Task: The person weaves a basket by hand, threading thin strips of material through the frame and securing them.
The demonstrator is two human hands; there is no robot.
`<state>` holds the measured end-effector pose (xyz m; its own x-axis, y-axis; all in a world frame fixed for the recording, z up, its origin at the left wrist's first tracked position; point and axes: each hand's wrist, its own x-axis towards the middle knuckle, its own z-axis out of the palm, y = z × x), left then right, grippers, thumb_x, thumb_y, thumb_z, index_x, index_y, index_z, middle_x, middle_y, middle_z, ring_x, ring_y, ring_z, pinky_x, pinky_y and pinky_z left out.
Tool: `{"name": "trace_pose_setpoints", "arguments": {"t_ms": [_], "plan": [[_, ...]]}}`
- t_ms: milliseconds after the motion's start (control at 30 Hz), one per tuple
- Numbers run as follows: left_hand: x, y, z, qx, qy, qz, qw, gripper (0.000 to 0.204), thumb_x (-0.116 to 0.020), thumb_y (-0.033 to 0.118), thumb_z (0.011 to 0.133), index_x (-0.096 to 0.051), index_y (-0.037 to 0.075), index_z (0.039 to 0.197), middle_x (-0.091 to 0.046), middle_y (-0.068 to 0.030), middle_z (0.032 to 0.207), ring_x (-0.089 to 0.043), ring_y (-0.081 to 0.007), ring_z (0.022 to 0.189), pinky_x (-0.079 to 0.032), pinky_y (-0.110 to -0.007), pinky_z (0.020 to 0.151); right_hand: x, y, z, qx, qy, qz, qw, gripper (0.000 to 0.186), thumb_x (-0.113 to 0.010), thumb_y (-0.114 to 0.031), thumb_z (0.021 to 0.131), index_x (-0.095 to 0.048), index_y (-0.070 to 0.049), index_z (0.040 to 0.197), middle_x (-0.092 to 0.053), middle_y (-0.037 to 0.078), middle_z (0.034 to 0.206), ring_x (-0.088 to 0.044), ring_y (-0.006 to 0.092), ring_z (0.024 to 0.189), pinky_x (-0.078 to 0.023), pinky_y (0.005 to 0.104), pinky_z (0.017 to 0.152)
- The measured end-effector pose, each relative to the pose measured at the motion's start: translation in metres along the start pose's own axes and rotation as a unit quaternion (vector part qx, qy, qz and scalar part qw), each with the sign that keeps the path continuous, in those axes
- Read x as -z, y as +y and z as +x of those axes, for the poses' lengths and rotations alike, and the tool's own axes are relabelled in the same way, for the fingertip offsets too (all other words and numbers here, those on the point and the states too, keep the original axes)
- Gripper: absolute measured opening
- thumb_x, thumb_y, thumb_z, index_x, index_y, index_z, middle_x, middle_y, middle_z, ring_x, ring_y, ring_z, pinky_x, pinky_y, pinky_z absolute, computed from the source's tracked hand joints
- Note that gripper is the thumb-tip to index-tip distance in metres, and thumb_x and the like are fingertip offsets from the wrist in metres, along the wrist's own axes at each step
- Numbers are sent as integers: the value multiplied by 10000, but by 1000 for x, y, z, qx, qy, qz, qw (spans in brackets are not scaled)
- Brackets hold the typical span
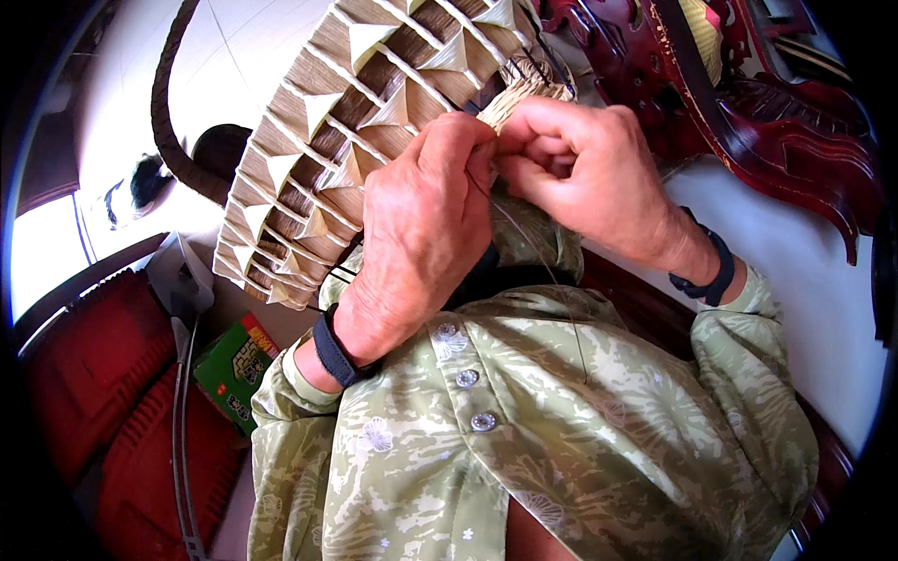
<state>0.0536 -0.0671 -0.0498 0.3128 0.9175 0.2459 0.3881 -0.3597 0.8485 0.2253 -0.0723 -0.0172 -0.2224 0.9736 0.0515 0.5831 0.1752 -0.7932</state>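
Can see a woven piece [346, 131] slanting across just beyond the lap, behind the hands, ribbed in brown, crossed by pale twisted cords and set with cream folded triangles. At the right end, can make out braided straw [533, 89] in a golden tone. Off to the left, can spot a green box [229, 374] with a red edge, offering no view inside. Find the left hand [421, 224] and the right hand [599, 168] meeting fingertip to fingertip beside the straw, each with grip closed to a pinch. See a dark thread [529, 239] trailing down over the shirt [580, 411]; cannot tell for certain, with fingertips overlapping, whether to place it in the left grip or the right
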Motion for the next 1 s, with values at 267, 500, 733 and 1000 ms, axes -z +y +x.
{"name": "trace_pose_setpoints", "arguments": {"t_ms": [267,500,733,1000], "plan": [[8,-5,-1,-111,1,103,988,156,-642,28,843,-568,92,965,-617,-82,829,-646,-298,633,-500,-398,507,0,-6,13,-13,-12,-47,999,156,-719,-15,807,-598,-17,906,-618,55,595,-515,54,529,-415,265,492],[12,-2,-2,-135,16,178,975,200,-627,14,772,-551,98,937,-541,-64,785,-611,-248,553,-485,-367,481,-8,2,8,165,50,-293,940,211,-766,-98,789,-580,-64,881,-590,81,620,-617,260,522,-453,360,469],[11,-7,-5,-159,51,149,975,246,-617,-14,760,-598,88,983,-667,-42,985,-649,-232,598,-513,-328,505,-21,12,5,232,97,-295,922,157,-667,-110,788,-567,-73,903,-571,44,585,-634,212,518,-482,341,466],[29,-2,-18,-162,31,176,971,333,-654,-2,722,-674,90,1041,-620,-12,834,-594,-164,543,-501,-293,490,-24,4,1,197,140,-241,940,241,-729,-98,850,-671,-69,1082,-555,30,608,-581,206,475,-436,335,440]]}}
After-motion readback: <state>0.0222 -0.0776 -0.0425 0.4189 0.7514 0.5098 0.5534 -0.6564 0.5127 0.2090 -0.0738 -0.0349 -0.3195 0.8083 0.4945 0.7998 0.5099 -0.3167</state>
